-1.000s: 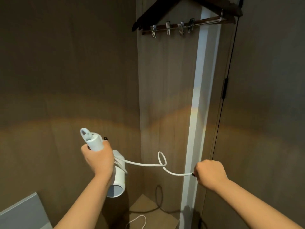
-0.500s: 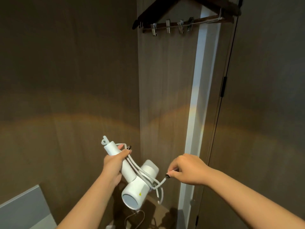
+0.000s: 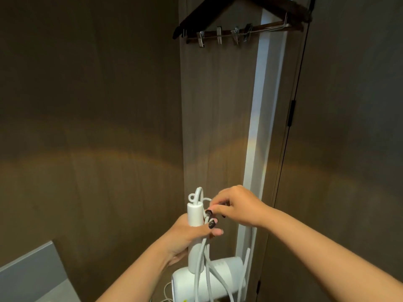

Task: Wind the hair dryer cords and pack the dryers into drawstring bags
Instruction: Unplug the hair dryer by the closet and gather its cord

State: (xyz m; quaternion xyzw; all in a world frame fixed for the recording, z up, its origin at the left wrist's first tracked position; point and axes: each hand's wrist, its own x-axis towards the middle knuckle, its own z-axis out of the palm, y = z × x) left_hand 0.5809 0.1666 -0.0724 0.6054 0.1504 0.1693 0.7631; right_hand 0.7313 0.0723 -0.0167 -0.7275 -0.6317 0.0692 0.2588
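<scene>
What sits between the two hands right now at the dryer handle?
In the head view, the white cord runs between them. The left hand pins its strands against the dryer handle; the right hand pinches it beside the handle top.

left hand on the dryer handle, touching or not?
Touching. The head view shows the left hand wrapped around the white hair dryer handle, fingers pinning cord strands against it.

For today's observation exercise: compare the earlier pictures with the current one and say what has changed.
The right hand came in from far right, bringing the stretched cord to the hair dryer, where it now hangs in loops along the handle. The dryer turned handle-up. The left hand kept its grip on the handle; the hanger stayed put.
</scene>
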